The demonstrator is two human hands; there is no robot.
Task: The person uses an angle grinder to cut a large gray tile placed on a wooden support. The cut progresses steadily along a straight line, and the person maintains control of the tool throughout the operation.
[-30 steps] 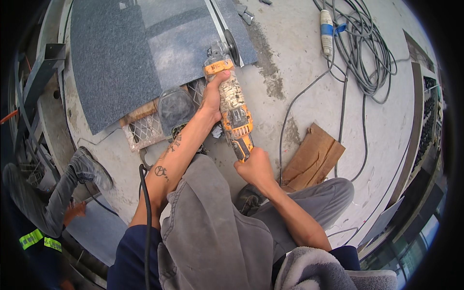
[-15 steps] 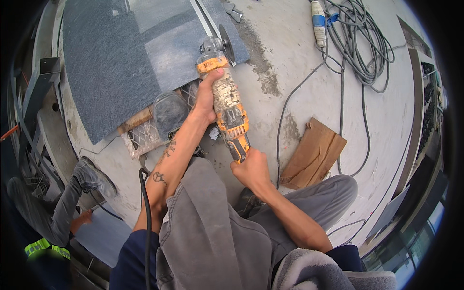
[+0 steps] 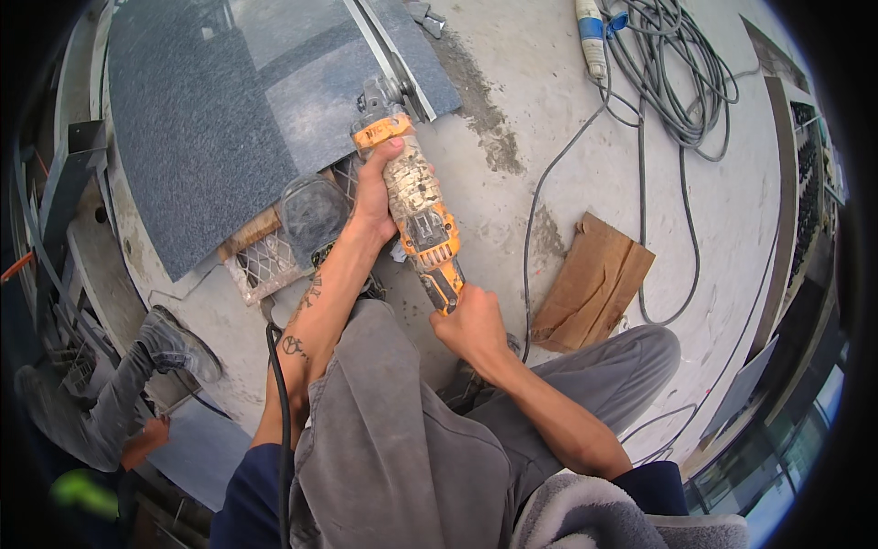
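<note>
Both my hands hold an orange angle grinder (image 3: 416, 206), its body wrapped in worn, dusty tape. My left hand (image 3: 373, 188) grips it near the head, thumb along the top. Lower down, my right hand (image 3: 473, 322) is closed around the rear handle. The grinder's disc (image 3: 396, 80) is at a light metal straightedge (image 3: 369, 35) lying on a dark grey stone slab (image 3: 206, 146). Whether the disc touches the slab, I cannot tell. Pale, dusty patches mark the slab's surface.
A piece of brown cardboard (image 3: 593, 285) lies on the concrete floor at right. Beyond it are a coiled black cable (image 3: 672, 78) and a white-and-blue connector (image 3: 591, 37). A patterned block (image 3: 265, 263) shows under the slab's near edge. Another person's shoe (image 3: 179, 343) is at left.
The grinder and both hands have shifted slightly left. The disc, earlier seen broadside above the slab's right edge, now sits lower beside the straightedge.
</note>
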